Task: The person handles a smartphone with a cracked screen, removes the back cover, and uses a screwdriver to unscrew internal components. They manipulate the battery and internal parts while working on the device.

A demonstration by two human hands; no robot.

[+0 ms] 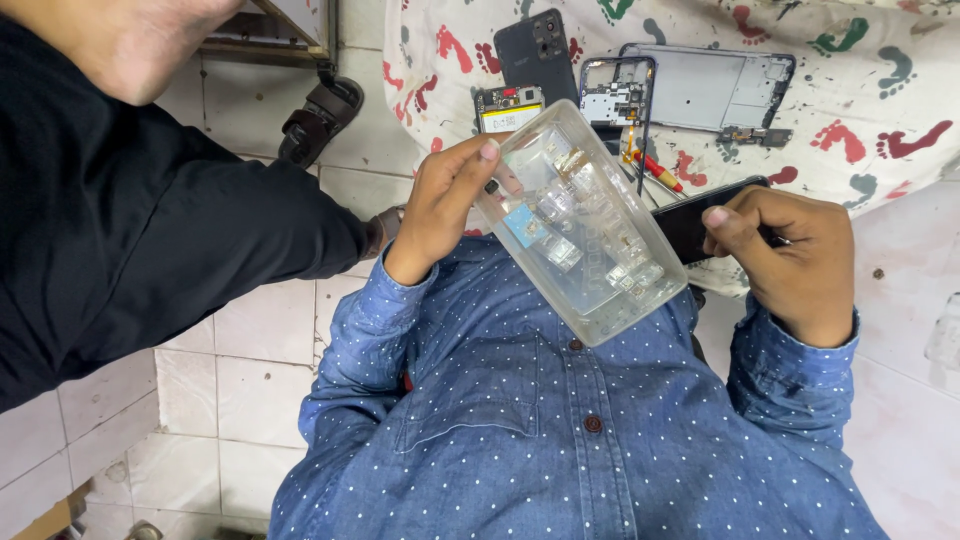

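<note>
Two hands: both belong to the wearer of the blue dotted denim shirt (560, 440), raised in front of the chest.
Left hand (440, 205): grasping one short end of the clear rectangular plastic box (585, 225), thumb on top, fingers behind.
Right hand (795, 255): closed around a black slab-shaped phone (700, 220), which sticks out toward the box.
Box position: tilted, held between the two hands, over the shirt collar and the edge of the cloth.
Box contents: several small clear plastic packets with pale and yellowish bits, one with a blue patch (525, 225); what the parts are cannot be told.
Cloth: white sheet printed with red and green footprints (860, 110), spread on the tiled floor.
On the cloth: a dark phone back cover (535, 55), an opened phone body with a yellow-labelled battery (510, 108), a grey phone frame (715, 90), a red-handled screwdriver (660, 172).
Other person: a black-sleeved arm (150, 230) at left, apart from the box.
</note>
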